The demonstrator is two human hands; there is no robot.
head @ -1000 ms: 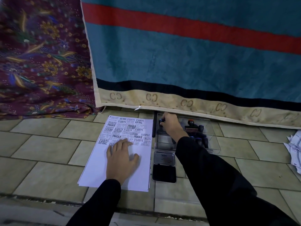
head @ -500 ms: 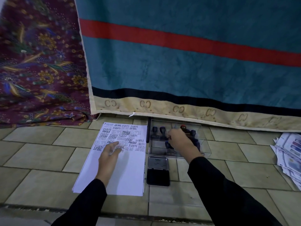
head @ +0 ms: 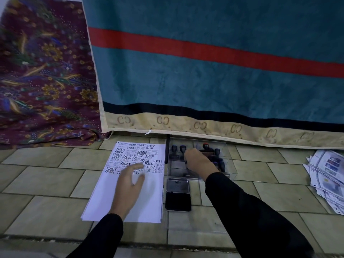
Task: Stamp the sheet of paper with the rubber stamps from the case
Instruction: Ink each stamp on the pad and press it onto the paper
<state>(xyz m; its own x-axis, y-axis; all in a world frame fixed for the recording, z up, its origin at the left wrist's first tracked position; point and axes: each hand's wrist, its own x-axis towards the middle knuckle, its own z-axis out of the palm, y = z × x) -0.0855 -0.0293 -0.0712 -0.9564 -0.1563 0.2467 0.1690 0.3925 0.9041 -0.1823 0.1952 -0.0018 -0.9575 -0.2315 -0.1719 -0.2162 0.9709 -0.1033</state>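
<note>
Down at the fingers point(head: 189, 155) of the right hand point(head: 200, 162), everything bends over and into the case point(head: 231, 164). The back of the hand hides the tips, so I cannot tell whether they have closed on a stamp or only feel among them. The left hand point(head: 130, 181) is blurred, with its fingers point(head: 138, 166) loose and spread above the sheet of paper point(head: 147, 203); whether it touches the sheet is unclear.

The clear case lies at the far edge of the floor point(head: 46, 183), against the hem of the teal blanket point(head: 204, 81). Several rubber stamps point(head: 174, 148) stand upright in it, one with a red knob point(head: 205, 145). Just in front of the case the ink pad point(head: 178, 202) lies open, with its lid point(head: 177, 185) folded back. The sheet lies beside both on the left, its far half crowded with prints and its near half blank.

These stamps look small, light and rigid, best pinched by the knob and carried with the rubber face down. Once inked, that face would likely smear whatever it brushes. The paper is thin and would probably slide on smooth tile, so it wants a flat palm on its blank half.

A floral cloth point(head: 42, 71) hangs at the far left, and a pile of printed leaflets point(head: 327, 174) lies at the right edge of the floor.
</note>
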